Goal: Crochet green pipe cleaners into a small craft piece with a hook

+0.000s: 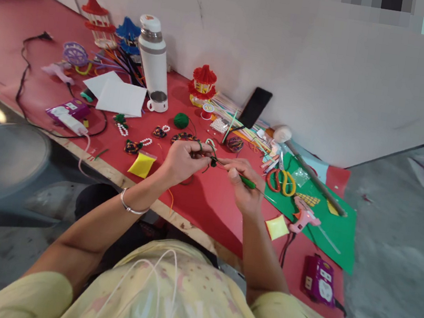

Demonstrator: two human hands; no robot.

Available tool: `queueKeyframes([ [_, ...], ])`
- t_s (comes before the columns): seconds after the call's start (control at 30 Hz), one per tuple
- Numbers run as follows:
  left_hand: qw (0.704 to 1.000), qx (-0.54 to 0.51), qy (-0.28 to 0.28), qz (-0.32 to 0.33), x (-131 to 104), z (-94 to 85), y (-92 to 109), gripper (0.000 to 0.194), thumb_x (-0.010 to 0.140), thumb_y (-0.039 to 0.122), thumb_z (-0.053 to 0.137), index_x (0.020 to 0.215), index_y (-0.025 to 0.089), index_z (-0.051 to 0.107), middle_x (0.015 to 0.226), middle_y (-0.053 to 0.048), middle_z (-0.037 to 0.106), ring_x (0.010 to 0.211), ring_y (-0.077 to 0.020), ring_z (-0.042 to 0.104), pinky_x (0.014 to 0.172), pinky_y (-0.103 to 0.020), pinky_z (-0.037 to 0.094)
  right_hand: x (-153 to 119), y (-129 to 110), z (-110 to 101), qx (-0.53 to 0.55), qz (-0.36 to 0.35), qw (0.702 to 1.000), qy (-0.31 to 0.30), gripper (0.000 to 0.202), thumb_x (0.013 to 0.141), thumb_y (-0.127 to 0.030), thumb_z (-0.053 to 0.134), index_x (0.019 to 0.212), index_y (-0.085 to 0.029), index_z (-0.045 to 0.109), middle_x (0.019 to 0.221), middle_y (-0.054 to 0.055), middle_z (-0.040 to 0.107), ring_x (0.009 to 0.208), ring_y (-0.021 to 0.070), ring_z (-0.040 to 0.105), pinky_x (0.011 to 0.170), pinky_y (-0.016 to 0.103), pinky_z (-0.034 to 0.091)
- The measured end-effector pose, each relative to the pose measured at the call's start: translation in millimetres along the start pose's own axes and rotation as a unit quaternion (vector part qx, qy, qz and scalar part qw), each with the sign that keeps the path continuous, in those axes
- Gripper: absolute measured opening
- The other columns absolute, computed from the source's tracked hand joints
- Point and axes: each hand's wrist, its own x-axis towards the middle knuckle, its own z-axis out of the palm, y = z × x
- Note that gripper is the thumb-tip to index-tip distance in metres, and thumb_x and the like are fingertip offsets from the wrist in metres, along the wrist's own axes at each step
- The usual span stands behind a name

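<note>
- While the left hand (186, 161) pinches a small dark piece (213, 163) between its fingertips, the right hand (248, 199) is closed round a slim green-handled tool (248, 183), apparently a hook.
- The two hands are close together above the front part of the red surface (213, 207), with the dark piece between them at the tool's left end.
- A strand of green yarn (210, 141) loops up near the left fingertips; its exact path is too small to follow.
- Judged by its size, the dark piece looks barely begun, and much of it seems left to form; its stitches cannot be counted.
- No bead loop shows on it, whereas a dark green piece (119, 118) and two multicoloured pieces (132, 147) on the surface carry white bead loops and look done.
- Beyond the hands lie a green yarn ball (181, 120), a multicoloured yarn ball (235, 144) and a pack of white beads (219, 124).
</note>
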Motion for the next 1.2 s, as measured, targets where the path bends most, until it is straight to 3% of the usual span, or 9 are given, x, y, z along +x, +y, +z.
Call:
queueKeyframes([
  [0.23, 1.0, -0.026, 0.013, -0.001, 0, -1.7, -2, 0.023, 0.068, 0.025, 0.084, 0.089, 0.015, 0.085, 0.081, -0.006, 0.079, 0.068, -0.0148, 0.067, 0.068, -0.028, 0.055, -2, -3, 7, -0.007, -0.011, 1.0, 0.015, 0.013, 0.102, -0.03, 0.066, 0.104, -0.031, 0.079, 0.115, 0.004, 0.084, 0.108, 0.0236, 0.075, 0.101, 0.046, 0.058],
  [0.57, 0.999, -0.05, 0.014, 0.002, -1, -0.2, 4, 0.019, 0.071, 0.029, 0.087, 0.084, 0.016, 0.085, 0.087, -0.006, 0.081, 0.077, -0.0164, 0.07, 0.075, -0.028, 0.056, -2, 3, 5, 0.034, 0.039, 0.998, 0.021, 0.014, 0.101, -0.037, 0.067, 0.1, -0.031, 0.08, 0.111, 0.003, 0.084, 0.105, 0.0232, 0.077, 0.1, 0.045, 0.06],
  [0.83, 0.996, -0.077, 0.009, -0.045, -1, 0.6, 8, 0.022, 0.067, 0.031, 0.089, 0.084, 0.017, 0.085, 0.068, -0.002, 0.071, 0.06, -0.0115, 0.057, 0.052, -0.023, 0.042, 0, 8, 6, 0.078, 0.044, 0.995, 0.051, 0.016, 0.101, -0.04, 0.068, 0.097, -0.029, 0.079, 0.107, 0.004, 0.085, 0.103, 0.0241, 0.08, 0.097, 0.045, 0.062],
  [1.07, 0.991, -0.105, -0.003, -0.088, -2, 1.1, 12, 0.024, 0.065, 0.029, 0.088, 0.085, 0.015, 0.084, 0.055, 0.003, 0.059, 0.046, -0.0054, 0.038, 0.044, -0.022, 0.026, 0, 8, 6, 0.061, 0.056, 0.996, 0.042, 0.021, 0.101, -0.046, 0.067, 0.097, -0.028, 0.078, 0.108, 0.004, 0.085, 0.104, 0.024, 0.08, 0.099, 0.045, 0.062],
  [1.2, 0.992, -0.106, 0.002, -0.069, 0, 1.8, 8, 0.022, 0.066, 0.027, 0.088, 0.084, 0.015, 0.085, 0.062, 0.0, 0.067, 0.05, -0.0067, 0.047, 0.048, -0.022, 0.035, -1, 2, 5, 0.031, 0.052, 0.998, 0.034, 0.018, 0.102, -0.041, 0.066, 0.099, -0.029, 0.078, 0.11, 0.005, 0.084, 0.105, 0.0238, 0.079, 0.098, 0.044, 0.061],
])
